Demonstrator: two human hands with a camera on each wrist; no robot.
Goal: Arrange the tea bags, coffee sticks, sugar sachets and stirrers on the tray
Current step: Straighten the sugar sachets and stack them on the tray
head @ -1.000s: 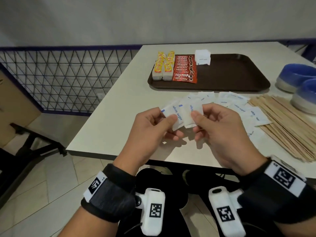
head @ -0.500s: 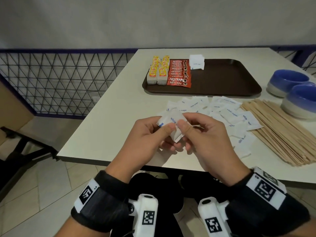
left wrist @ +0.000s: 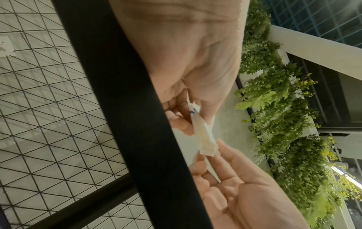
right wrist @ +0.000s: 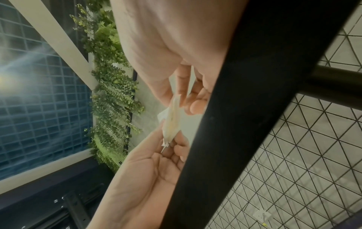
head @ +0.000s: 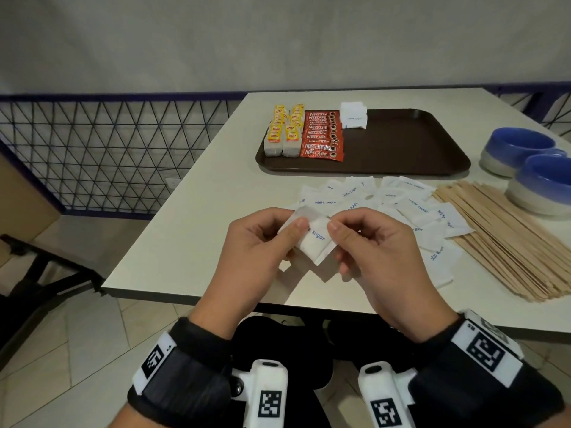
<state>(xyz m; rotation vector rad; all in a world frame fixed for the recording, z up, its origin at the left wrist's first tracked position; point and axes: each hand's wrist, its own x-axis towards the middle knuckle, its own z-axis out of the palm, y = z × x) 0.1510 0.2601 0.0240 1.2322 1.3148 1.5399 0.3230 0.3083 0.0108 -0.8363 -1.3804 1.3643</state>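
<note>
The head view was evenly and softly lit from above, with faint shadows under the hands on the pale desk (head: 197,230) and a dim floor. Its wide lens bent straight lines near the edges. Both wrist views were murkier and grainy. In the right wrist view, a bright glare (right wrist: 7,77) flared at the left edge, streaking across a window. The nearest skin and a black strap (left wrist: 125,108) in the left wrist view were blurred, and the greenery (left wrist: 284,124) behind looked soft.

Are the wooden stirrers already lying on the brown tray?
No, the wooden stirrers lie in a pile on the table, right of the loose sugar sachets, outside the tray.
</note>
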